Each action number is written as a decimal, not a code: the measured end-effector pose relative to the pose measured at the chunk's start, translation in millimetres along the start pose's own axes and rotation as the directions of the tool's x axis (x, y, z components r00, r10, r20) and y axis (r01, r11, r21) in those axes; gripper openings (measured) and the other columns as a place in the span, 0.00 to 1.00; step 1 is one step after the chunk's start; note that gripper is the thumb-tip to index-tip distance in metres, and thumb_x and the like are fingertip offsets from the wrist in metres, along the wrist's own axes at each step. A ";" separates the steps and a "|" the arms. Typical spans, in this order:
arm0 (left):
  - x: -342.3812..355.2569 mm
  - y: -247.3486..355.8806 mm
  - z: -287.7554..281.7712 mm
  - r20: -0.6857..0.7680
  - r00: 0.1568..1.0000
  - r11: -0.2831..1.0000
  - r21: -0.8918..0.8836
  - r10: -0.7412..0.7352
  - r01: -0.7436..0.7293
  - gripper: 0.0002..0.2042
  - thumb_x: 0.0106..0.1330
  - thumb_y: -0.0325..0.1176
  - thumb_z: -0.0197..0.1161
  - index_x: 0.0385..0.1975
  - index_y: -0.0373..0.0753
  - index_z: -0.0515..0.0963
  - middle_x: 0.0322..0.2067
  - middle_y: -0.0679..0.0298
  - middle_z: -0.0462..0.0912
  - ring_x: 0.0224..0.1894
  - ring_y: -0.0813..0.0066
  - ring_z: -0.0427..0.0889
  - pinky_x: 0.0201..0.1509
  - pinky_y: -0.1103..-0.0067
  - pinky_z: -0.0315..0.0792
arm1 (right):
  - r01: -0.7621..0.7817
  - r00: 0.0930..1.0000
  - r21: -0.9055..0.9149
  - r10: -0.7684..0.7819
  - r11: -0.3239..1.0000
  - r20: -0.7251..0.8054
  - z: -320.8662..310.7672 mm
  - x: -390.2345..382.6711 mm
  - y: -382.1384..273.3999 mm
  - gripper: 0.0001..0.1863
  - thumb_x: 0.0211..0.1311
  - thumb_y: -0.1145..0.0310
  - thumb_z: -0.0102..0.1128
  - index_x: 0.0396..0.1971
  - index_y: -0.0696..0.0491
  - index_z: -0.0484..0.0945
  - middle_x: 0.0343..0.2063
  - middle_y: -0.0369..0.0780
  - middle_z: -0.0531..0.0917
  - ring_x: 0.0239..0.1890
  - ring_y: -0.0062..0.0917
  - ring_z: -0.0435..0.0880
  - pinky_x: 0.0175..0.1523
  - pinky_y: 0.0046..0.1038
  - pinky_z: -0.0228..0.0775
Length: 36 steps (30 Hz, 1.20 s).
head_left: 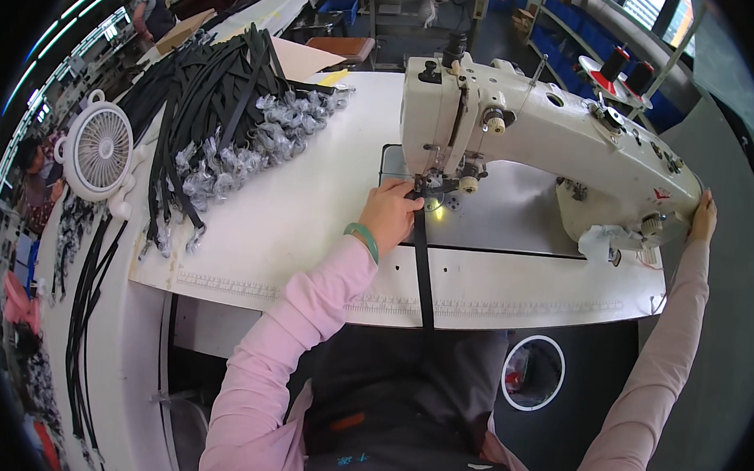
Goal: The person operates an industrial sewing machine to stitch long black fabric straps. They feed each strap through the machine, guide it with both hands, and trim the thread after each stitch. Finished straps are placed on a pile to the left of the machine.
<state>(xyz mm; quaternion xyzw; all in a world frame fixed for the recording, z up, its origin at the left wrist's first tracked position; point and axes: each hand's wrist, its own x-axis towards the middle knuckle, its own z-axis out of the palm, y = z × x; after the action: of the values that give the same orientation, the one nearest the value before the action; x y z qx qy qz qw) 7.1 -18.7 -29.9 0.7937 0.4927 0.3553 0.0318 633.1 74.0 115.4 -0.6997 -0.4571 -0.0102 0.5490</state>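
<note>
My left hand (388, 215), with a green bangle (364, 237) at its wrist, is closed on a black strap (424, 277) close to the needle of a white sewing machine (557, 117). The strap runs from under the presser foot (432, 184) toward me and over the table's front edge. Its end under the foot is hidden by my fingers and the machine. At the machine's far right end, my right hand (703, 217) is wrapped round the handwheel, which is mostly covered. A small light glows beside the needle.
Left on the white table (306, 261) lies a heap of black straps (221, 96) with clear plastic-wrapped ends. A white fan (99, 151) stands beside it. Dark thread spools (614, 63) sit behind the machine. Below is a white-rimmed bin (531, 409). Other people are far left.
</note>
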 end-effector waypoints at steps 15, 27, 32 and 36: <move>2.0 16.1 -7.9 0.074 0.997 0.998 -0.055 -0.031 0.035 0.13 0.52 0.26 0.58 0.40 0.41 0.77 0.46 0.58 0.72 0.50 0.60 0.68 0.51 0.70 0.62 | -0.143 0.963 0.278 0.198 0.950 -0.182 -9.7 -51.1 96.4 0.21 0.64 0.53 0.40 0.41 0.56 0.73 0.35 0.39 0.77 0.35 0.24 0.76 0.41 0.25 0.68; -17.5 19.9 -24.3 0.128 0.985 0.991 -0.078 0.115 -0.105 0.14 0.51 0.36 0.62 0.38 0.43 0.77 0.42 0.58 0.72 0.47 0.63 0.68 0.47 0.70 0.63 | 0.458 0.883 0.212 -0.470 0.863 0.007 42.5 -248.7 -115.9 0.11 0.63 0.68 0.47 0.28 0.59 0.75 0.21 0.36 0.74 0.21 0.16 0.69 0.28 0.17 0.60; -14.4 15.5 -23.4 0.119 0.985 0.985 -0.132 0.128 -0.112 0.14 0.48 0.37 0.65 0.35 0.41 0.79 0.39 0.59 0.74 0.44 0.63 0.69 0.46 0.70 0.65 | 0.789 0.089 0.537 -0.921 0.298 0.380 74.4 -342.1 -189.8 0.11 0.42 0.73 0.63 0.30 0.56 0.76 0.22 0.37 0.76 0.16 0.27 0.74 0.22 0.26 0.67; -15.5 20.0 -30.6 0.131 0.980 0.976 -0.178 0.148 -0.124 0.16 0.45 0.35 0.67 0.35 0.38 0.79 0.39 0.58 0.74 0.42 0.62 0.71 0.44 0.72 0.68 | 0.644 -0.181 0.724 -0.871 0.246 0.458 101.5 -381.0 -223.7 0.14 0.43 0.71 0.61 0.34 0.53 0.74 0.35 0.37 0.76 0.21 0.28 0.77 0.25 0.26 0.70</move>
<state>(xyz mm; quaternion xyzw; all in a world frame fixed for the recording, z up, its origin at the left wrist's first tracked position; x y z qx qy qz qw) 0.0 -50.6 -7.3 0.8435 0.4018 0.3392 0.1096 216.3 -91.1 48.1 -0.1045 -0.9721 0.0511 0.2038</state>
